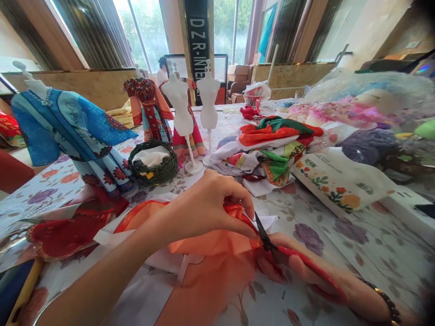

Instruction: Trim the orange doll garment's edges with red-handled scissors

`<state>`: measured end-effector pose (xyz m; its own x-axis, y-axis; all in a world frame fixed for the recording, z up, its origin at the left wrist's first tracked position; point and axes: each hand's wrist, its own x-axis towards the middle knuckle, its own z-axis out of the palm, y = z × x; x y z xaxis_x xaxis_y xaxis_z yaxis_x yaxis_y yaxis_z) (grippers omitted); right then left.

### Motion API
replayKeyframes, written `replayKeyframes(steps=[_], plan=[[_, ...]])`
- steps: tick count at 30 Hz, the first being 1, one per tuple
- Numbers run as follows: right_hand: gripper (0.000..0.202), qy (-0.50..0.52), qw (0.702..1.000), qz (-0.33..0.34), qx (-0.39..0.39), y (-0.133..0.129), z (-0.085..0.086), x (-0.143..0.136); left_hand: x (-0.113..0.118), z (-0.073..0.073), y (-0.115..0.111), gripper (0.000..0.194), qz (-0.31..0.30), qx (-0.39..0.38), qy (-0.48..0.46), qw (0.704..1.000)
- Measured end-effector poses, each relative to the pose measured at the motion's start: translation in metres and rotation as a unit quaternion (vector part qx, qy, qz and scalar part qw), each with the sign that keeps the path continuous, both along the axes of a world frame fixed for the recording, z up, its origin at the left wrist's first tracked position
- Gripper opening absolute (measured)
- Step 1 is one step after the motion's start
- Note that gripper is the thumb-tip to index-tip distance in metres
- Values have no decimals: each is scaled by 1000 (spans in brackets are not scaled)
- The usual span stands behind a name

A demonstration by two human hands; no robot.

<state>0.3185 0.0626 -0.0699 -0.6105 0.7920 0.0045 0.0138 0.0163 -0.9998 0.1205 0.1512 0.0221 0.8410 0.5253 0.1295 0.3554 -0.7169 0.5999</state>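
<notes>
My left hand [217,199] pinches the edge of an orange and white piece of fabric [210,246] between thumb and fingers, over the middle of the table. A pair of scissors [306,267] with red handles and dark blades is gripped in my right hand [292,262]. The blades meet the fabric's edge just right of my left fingertips. Part of my right hand lies hidden behind the handles. A dark red piece of fabric [68,231] with a trimmed border lies to the left of my left forearm.
Small dress forms stand at the back, one in a blue robe [68,122], another in a red outfit [149,108], two bare white ones [178,102]. A dark woven basket [152,163], a heap of printed cloth [265,154] and a flowered tissue packet [340,176] surround the work area.
</notes>
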Motion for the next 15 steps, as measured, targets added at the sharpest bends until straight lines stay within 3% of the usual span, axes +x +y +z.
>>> replayKeyframes(steps=[15], plan=[[54,5,999,-1,-40,-2,4,-3,-1,-2,-1,28,21,-5,7,1000]])
